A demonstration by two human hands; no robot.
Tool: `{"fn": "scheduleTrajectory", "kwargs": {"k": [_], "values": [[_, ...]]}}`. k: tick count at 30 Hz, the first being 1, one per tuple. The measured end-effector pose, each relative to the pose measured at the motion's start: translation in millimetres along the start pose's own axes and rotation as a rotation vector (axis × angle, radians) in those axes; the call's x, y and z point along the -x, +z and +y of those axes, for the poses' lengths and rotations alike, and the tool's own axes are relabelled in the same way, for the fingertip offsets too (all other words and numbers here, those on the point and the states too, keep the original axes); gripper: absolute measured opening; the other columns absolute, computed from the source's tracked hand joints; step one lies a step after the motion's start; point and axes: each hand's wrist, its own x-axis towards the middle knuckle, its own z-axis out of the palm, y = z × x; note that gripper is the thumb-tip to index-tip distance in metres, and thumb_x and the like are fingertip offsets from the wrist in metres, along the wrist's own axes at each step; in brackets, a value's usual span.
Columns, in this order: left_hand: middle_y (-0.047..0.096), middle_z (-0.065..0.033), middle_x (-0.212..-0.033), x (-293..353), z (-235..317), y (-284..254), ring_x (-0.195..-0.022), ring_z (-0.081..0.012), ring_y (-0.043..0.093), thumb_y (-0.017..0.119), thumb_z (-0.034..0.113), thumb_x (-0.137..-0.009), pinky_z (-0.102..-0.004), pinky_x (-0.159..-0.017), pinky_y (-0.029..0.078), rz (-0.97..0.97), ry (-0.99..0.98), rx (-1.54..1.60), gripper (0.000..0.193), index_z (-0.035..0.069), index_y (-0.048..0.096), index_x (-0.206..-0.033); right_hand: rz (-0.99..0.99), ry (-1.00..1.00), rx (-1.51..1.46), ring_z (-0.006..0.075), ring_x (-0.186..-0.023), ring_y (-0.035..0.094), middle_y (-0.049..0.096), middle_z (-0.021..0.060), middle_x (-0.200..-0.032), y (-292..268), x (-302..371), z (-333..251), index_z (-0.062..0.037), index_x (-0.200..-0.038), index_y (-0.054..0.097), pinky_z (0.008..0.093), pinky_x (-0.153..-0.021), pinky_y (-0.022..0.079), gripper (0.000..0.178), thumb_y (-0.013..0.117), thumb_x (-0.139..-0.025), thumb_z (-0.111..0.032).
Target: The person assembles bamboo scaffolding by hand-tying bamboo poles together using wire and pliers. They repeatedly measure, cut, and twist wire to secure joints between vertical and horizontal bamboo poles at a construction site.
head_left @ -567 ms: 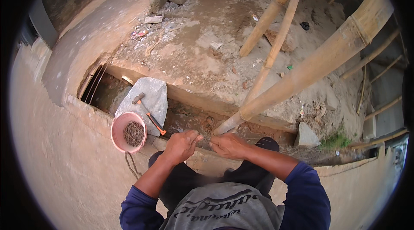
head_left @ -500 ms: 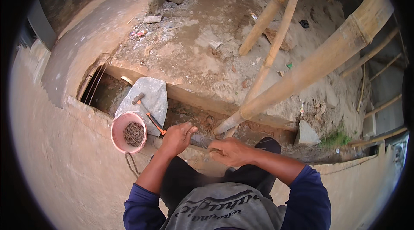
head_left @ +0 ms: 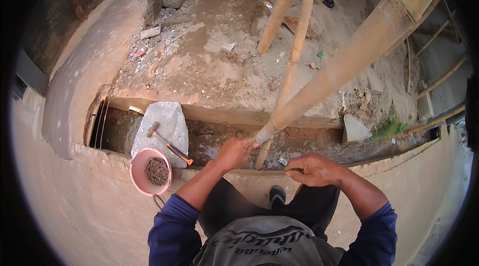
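My left hand point(head_left: 235, 154) is closed at the lower end of a thick bamboo pole point(head_left: 332, 79), its fingertips against the pole's side. That pole slants from upper right down to the ditch and crosses a thinner bamboo pole point(head_left: 295, 49). To the right, my right hand point(head_left: 314, 168) is closed in a pinch over the ditch's near edge. What it pinches is too small to make out; a small shiny bit shows by its fingertips. Left of my hands, a hammer point(head_left: 169, 143) with an orange and black handle lies on a flat grey stone slab point(head_left: 172, 116).
A pink bucket point(head_left: 138, 168) of rusty nails or wire bits point(head_left: 156, 171) stands beside the slab. The muddy ditch point(head_left: 319, 141) runs across in front of me. A pale stone point(head_left: 355, 130) sits at its right. Another bamboo post point(head_left: 282, 14) stands on the dirt mound beyond.
My hands have moved apart. The left has gone forward to the thick pole's lower end, and the right has shifted to the right. My view has shifted a little; a sandal now shows below.
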Motion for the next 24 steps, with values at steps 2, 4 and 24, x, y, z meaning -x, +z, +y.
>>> {"fn": "scheduleTrajectory", "kwargs": {"k": [2,4,24], "values": [[0.061,-0.0218,-0.083,-15,7,11,-0.078,-0.0428,0.06,0.05,0.025,-0.096,-0.0507,-0.066,0.046,-0.002,0.04,0.161,0.022,0.005,0.057,-0.092,0.233,0.039,-0.06,0.0385,-0.076,0.062,0.064,0.0183,-0.077,-26,8,7,-0.0048,-0.098,0.065,0.0417,-0.066,0.048,0.023,0.058,-0.091,-0.025],[0.061,-0.0212,-0.083,-21,26,31,-0.078,-0.0425,0.06,0.05,0.024,-0.096,-0.0504,-0.066,0.046,-0.07,0.046,0.016,0.02,0.005,0.057,-0.092,0.474,0.127,0.004,0.0384,-0.076,0.062,0.064,0.0189,-0.078,-38,23,37,-0.0053,-0.097,0.067,0.0407,-0.066,0.048,0.022,0.058,-0.091,-0.025],[0.054,-0.0199,-0.073,-127,47,204,-0.07,-0.031,0.053,0.049,0.032,-0.098,-0.0393,-0.069,0.043,-0.108,-0.418,0.022,0.035,-0.001,0.057,-0.088,0.091,0.191,-0.006,0.0286,-0.072,0.062,0.061,0.0144,-0.073,-60,15,349,-0.003,-0.084,0.063,0.0408,-0.067,0.046,0.018,0.062,-0.089,-0.02]]}}
